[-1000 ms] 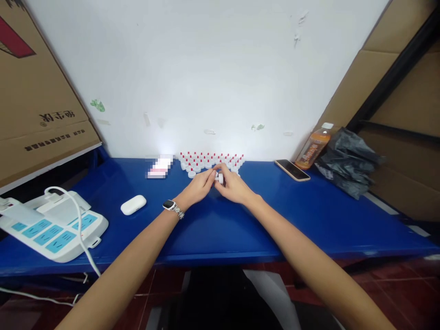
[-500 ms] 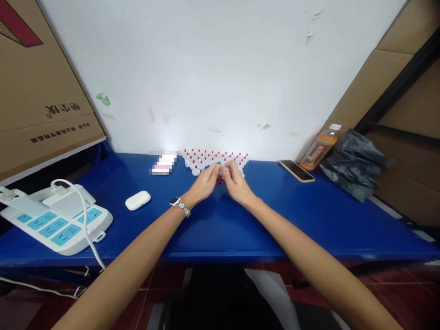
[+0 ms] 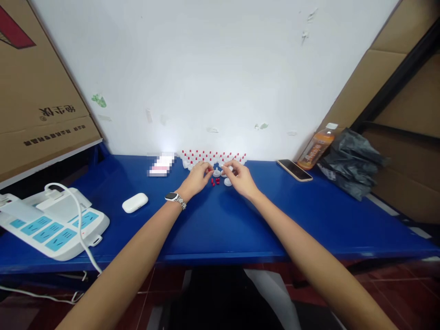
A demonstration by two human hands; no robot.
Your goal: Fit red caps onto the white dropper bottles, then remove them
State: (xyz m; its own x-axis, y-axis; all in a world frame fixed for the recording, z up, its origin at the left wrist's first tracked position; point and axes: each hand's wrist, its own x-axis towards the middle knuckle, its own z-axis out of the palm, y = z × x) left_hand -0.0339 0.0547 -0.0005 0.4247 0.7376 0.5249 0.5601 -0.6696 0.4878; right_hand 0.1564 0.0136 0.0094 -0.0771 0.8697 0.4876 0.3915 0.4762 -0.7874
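Note:
My left hand is closed, its thumb and fingers pinched around a small red tip cap that partly shows between them. My right hand curls its thumb and fingers around a white nozzle cap, mostly hidden by the fingers. Between the hands stands a white nozzle cap without a red tip. Another white cap lies below my right fingers. Several loose red tip caps lie in front. Behind the hands, rows of white nozzle caps with red tips stand along the wall.
On the blue table are a white earphone case and a white power strip with plugs and cable at left. At right are a phone, an orange drink bottle and a black plastic bag. A cardboard box stands left.
My hands were together over the caps and have moved apart, left hand leftward, right hand rightward. The loose red tip caps and bare white caps between them now show.

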